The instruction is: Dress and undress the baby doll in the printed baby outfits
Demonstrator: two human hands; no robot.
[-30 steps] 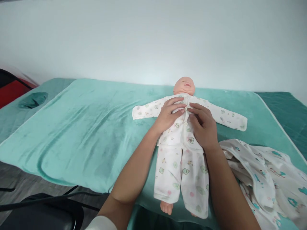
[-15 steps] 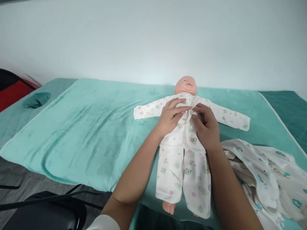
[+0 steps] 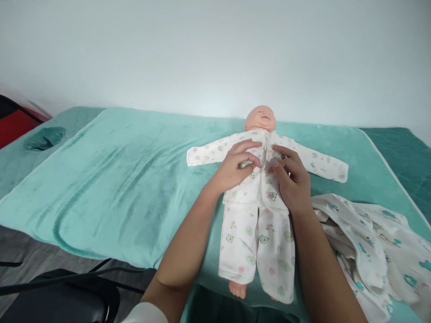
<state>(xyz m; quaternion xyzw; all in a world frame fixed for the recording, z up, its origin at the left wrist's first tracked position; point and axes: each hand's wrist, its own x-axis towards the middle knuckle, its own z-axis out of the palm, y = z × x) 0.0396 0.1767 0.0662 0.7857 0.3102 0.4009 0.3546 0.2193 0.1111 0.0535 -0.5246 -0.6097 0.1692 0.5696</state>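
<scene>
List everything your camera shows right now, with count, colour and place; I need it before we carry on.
Doll: one, pinkish, face up on the sheet
Top: one, white with print, on the doll
Trousers: one pair, white with print, on its legs
Cloth: appears one, white with teal print, crumpled at right
Sheet: one, light green, over the bed
Bed: one, green, against the wall
Wall: one, whitish, behind
Red item: one, far left, partly cut off
Seat: one, black, lower left
Floor: grey, lower left
Left hand: one, bare, at the top's front
Right hand: one, bare, same
Sleeve: one, white, left arm
</scene>
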